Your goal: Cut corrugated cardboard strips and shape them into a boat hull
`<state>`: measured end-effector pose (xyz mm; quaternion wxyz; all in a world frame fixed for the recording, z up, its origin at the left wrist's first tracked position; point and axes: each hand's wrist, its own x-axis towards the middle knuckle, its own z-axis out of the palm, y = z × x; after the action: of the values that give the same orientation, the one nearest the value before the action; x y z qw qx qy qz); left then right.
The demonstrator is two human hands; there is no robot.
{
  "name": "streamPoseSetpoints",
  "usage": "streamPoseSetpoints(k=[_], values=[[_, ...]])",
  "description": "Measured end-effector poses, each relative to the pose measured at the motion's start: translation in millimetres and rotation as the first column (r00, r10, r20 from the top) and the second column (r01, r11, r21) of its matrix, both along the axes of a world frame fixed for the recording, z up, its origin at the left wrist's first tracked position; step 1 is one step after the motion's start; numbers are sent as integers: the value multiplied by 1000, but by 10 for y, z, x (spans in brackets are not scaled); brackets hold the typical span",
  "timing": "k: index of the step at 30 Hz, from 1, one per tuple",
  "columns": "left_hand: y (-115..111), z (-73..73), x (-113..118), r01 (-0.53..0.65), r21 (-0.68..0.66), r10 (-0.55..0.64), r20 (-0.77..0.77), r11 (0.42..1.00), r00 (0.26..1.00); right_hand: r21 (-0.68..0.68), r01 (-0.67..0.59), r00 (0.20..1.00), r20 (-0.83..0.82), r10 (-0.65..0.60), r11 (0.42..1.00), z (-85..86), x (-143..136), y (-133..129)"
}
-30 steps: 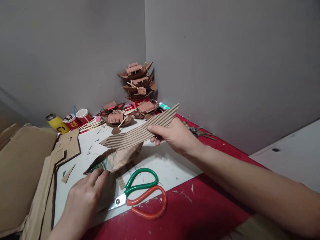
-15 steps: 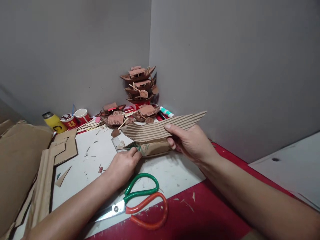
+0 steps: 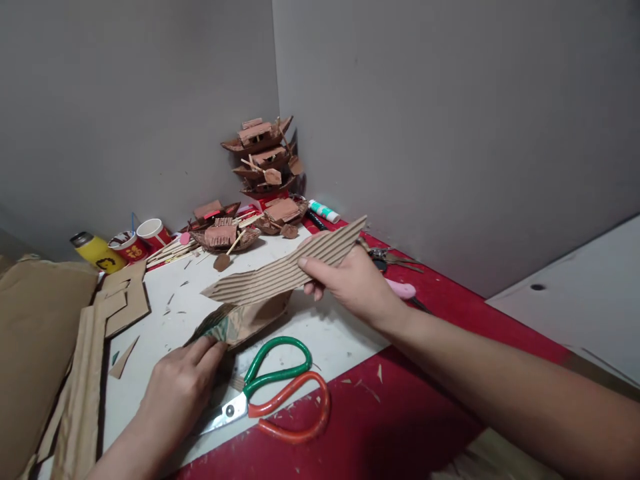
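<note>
A long ribbed cardboard strip (image 3: 270, 277) with pointed ends is pinched near its right part by my right hand (image 3: 350, 283), thumb on top. Below and left of it, my left hand (image 3: 187, 373) has its fingers closed on the near left end of a folded cardboard piece (image 3: 257, 320) with a green printed patch. The strip's lower edge overlaps the top of that piece. Scissors (image 3: 277, 393) with one green and one red handle lie just right of my left hand, blades partly beneath it.
Cardboard boats (image 3: 220, 237) stand at the back, some stacked (image 3: 263, 157) in the corner. Cups (image 3: 154, 233), a yellow bottle (image 3: 97, 252) and sticks are back left. Cardboard pieces (image 3: 83, 373) line the left side. A glue tube (image 3: 324, 211) and a pink-handled tool (image 3: 400, 289) are right.
Both hands have moved left and apart, carrying the strip and the folded piece, which now slant down to the left. The view has shifted slightly, showing keys and a pink handle.
</note>
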<state>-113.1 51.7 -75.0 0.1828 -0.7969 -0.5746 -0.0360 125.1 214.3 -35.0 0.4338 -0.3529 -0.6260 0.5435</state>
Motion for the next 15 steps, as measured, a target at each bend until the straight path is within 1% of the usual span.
streamPoseSetpoints(k=[3,5,7,9,10,12,14,15], values=[[156,-19,200,62,95,-64,9,993,998,115,24,999,40,-29,993,-5,-74,-50],[232,-34,273,105,141,-112,42,984,993,194,32,997,65,-45,980,-33,-121,-48],[232,-35,276,175,186,-197,109,967,974,203,20,994,103,-42,979,-89,-165,-23],[167,-9,227,206,263,-268,229,943,936,146,-10,988,151,-12,989,-166,-207,11],[128,16,194,179,302,-273,304,936,913,119,-27,985,170,6,993,-204,-228,28],[72,82,127,48,350,-214,454,935,865,90,-49,980,198,30,995,-264,-267,56],[73,146,78,-80,309,-102,532,948,841,97,-67,976,215,45,993,-290,-297,78],[94,170,61,-114,257,-49,553,960,832,102,-76,973,223,52,992,-291,-306,90]])
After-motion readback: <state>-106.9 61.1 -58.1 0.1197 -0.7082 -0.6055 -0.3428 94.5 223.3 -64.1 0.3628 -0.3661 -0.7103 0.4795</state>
